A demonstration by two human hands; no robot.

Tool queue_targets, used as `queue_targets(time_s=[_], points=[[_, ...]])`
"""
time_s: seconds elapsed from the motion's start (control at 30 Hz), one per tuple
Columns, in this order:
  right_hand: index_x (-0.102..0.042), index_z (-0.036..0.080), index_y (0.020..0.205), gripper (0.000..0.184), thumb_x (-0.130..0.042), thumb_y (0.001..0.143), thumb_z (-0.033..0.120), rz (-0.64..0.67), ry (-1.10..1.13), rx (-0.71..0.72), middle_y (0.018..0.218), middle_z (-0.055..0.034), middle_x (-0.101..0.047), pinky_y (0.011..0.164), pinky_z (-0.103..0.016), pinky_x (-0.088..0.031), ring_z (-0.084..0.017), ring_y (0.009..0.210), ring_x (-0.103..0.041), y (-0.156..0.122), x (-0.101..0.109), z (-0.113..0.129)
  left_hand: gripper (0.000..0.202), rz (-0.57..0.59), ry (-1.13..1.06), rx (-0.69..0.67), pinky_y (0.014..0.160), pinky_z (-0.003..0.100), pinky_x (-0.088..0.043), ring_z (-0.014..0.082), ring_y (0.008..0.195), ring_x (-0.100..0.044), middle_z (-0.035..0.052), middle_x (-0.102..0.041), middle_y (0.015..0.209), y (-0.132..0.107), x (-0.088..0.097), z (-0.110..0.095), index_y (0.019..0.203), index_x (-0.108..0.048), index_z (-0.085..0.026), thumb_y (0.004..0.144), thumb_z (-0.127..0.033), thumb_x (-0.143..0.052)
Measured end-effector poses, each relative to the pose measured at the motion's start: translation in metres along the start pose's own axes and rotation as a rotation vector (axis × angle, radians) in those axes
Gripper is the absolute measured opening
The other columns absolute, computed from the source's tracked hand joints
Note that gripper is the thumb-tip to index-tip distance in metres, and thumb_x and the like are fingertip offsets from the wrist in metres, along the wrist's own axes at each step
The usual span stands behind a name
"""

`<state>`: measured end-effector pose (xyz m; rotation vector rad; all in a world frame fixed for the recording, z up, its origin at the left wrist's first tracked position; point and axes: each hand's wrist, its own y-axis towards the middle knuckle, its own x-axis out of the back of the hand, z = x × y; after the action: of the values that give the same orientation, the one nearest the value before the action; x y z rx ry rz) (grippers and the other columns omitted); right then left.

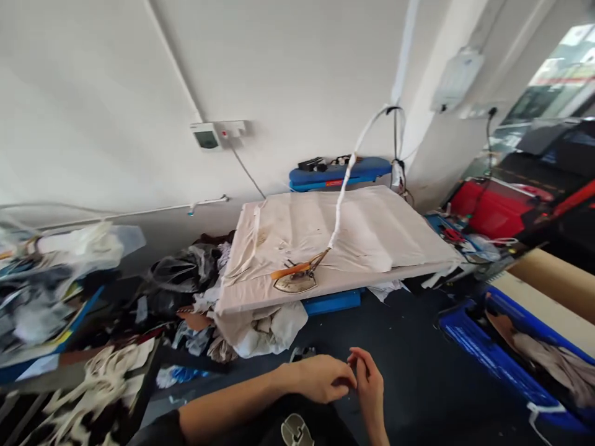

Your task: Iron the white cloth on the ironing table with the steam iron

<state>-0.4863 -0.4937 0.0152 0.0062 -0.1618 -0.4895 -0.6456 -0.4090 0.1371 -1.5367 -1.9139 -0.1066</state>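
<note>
Dark garment [297,428] under left hand [320,378], right hand [370,385] (fingertips pinched together)

Saw a cream, brown-stained ironing table [400,229], an orange-handled iron [294,277], a blue crate [469,347], a red case [488,210] and a white wall [93,93].

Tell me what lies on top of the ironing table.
An iron with an orange handle rests near the front edge of the ironing table, its white-wrapped hose rising upward. The pale cover hides the table surface beneath.
</note>
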Motion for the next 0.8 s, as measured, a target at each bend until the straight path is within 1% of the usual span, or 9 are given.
queue_targets(time_s=[0.1, 0.2, 0.27, 0.37, 0.47, 0.57, 0.67, 0.73, 0.8], points=[[-0.076, 0.021, 0.099, 0.037, -0.051, 0.101, 0.048, -0.054, -0.021, 0.036, 0.08, -0.0056, -0.072, 0.068, -0.032, -0.059, -0.02, 0.068, -0.068, 0.05, 0.028, -0.002, 0.033, 0.105, -0.007, -0.058, 0.097, 0.031, -0.056, 0.0232, 0.107, -0.074, 0.0038, -0.078, 0.114, 0.06, 0.012, 0.008, 0.117, -0.074, -0.026, 0.089, -0.022, -0.056], [-0.075, 0.02, 0.1, 0.037, -0.049, 0.102, 0.046, -0.121, -0.059, 0.052, 0.081, -0.0061, -0.072, 0.07, -0.032, -0.059, -0.02, 0.07, -0.068, 0.115, 0.064, 0.0, 0.033, 0.171, -0.017, -0.128, 0.098, 0.031, -0.056, 0.0235, 0.109, -0.073, 0.0048, -0.078, 0.117, 0.126, 0.038, 0.014, 0.118, -0.074, -0.025, 0.089, -0.021, -0.057], [-0.075, 0.02, 0.1, 0.036, -0.049, 0.102, 0.046, -0.183, -0.111, 0.049, 0.08, -0.0059, -0.071, 0.07, -0.032, -0.059, -0.02, 0.071, -0.069, 0.159, 0.094, 0.001, 0.034, 0.212, -0.01, -0.188, 0.099, 0.032, -0.056, 0.0237, 0.111, -0.073, 0.0051, -0.077, 0.119, 0.173, 0.063, 0.012, 0.117, -0.074, -0.025, 0.088, -0.02, -0.057], [-0.075, 0.02, 0.099, 0.036, -0.052, 0.1, 0.047, -0.321, -0.183, 0.021, 0.08, -0.0057, -0.071, 0.068, -0.032, -0.058, -0.02, 0.07, -0.068, 0.215, 0.142, 0.001, 0.035, 0.265, 0.014, -0.236, 0.1, 0.032, -0.055, 0.0244, 0.112, -0.073, 0.0055, -0.077, 0.121, 0.246, 0.11, 0.0, 0.118, -0.074, -0.024, 0.089, -0.02, -0.056], [-0.075, 0.02, 0.1, 0.036, -0.054, 0.098, 0.05, -0.482, -0.216, -0.034, 0.082, -0.0062, -0.072, 0.069, -0.033, -0.058, -0.021, 0.07, -0.069, 0.254, 0.185, -0.005, 0.035, 0.269, 0.056, -0.225, 0.1, 0.034, -0.055, 0.0251, 0.112, -0.072, 0.0051, -0.077, 0.121, 0.314, 0.158, -0.013, 0.119, -0.074, -0.025, 0.09, -0.022, -0.055], [-0.076, 0.02, 0.1, 0.037, -0.057, 0.095, 0.051, -0.59, -0.239, -0.118, 0.083, -0.0065, -0.073, 0.07, -0.035, -0.058, -0.022, 0.072, -0.07, 0.282, 0.22, -0.017, 0.033, 0.242, 0.039, -0.219, 0.098, 0.033, -0.054, 0.0241, 0.11, -0.072, 0.0049, -0.077, 0.119, 0.371, 0.195, -0.019, 0.119, -0.074, -0.025, 0.093, -0.025, -0.054], [-0.076, 0.021, 0.102, 0.035, -0.056, 0.094, 0.049, -0.653, -0.258, -0.205, 0.084, -0.0063, -0.073, 0.073, -0.036, -0.058, -0.023, 0.073, -0.071, 0.309, 0.253, -0.035, 0.031, 0.218, -0.023, -0.191, 0.094, 0.029, -0.054, 0.0211, 0.105, -0.072, 0.0037, -0.078, 0.115, 0.421, 0.217, -0.019, 0.116, -0.074, -0.024, 0.094, -0.025, -0.054], [-0.076, 0.02, 0.1, 0.034, -0.056, 0.094, 0.048, -0.664, -0.268, -0.237, 0.082, -0.0063, -0.073, 0.072, -0.037, -0.058, -0.023, 0.071, -0.071, 0.332, 0.278, -0.05, 0.03, 0.21, -0.049, -0.167, 0.091, 0.028, -0.053, 0.0196, 0.101, -0.072, 0.0034, -0.078, 0.112, 0.452, 0.224, -0.02, 0.115, -0.074, -0.024, 0.094, -0.025, -0.054], [-0.075, 0.02, 0.098, 0.033, -0.057, 0.092, 0.047, -0.652, -0.279, -0.249, 0.079, -0.0062, -0.073, 0.07, -0.038, -0.058, -0.023, 0.068, -0.071, 0.362, 0.309, -0.067, 0.03, 0.219, -0.081, -0.155, 0.089, 0.027, -0.053, 0.0187, 0.098, -0.072, 0.0036, -0.078, 0.111, 0.483, 0.226, -0.022, 0.116, -0.073, -0.023, 0.095, -0.025, -0.053]])
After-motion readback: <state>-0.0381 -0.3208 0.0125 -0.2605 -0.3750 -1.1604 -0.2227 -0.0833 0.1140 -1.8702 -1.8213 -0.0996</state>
